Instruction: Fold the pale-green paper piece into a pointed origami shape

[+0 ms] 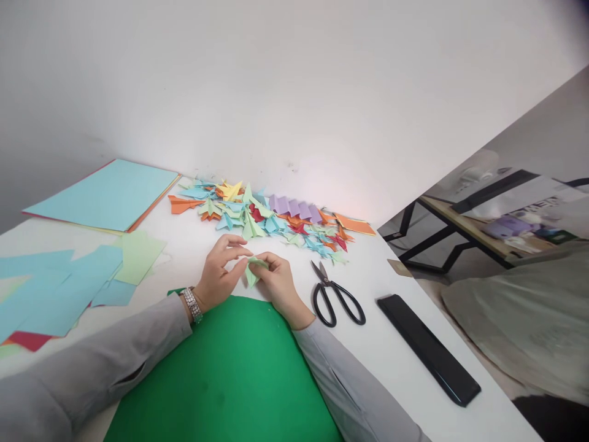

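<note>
A small folded piece of light green paper is pinched between the thumb and fingers of my right hand, just beyond the top edge of a green sheet. My left hand, with a jewelled watch at the wrist, is at the paper's left side, its fingers apart and their tips close to it. Whether they touch the paper is hard to tell. Behind both hands lies a heap of small folded paper shapes in several colours.
Black-handled scissors lie right of my right hand, and a long black case is farther right. Loose coloured sheets spread at the left, with a stack of large sheets behind. A white wall backs the table.
</note>
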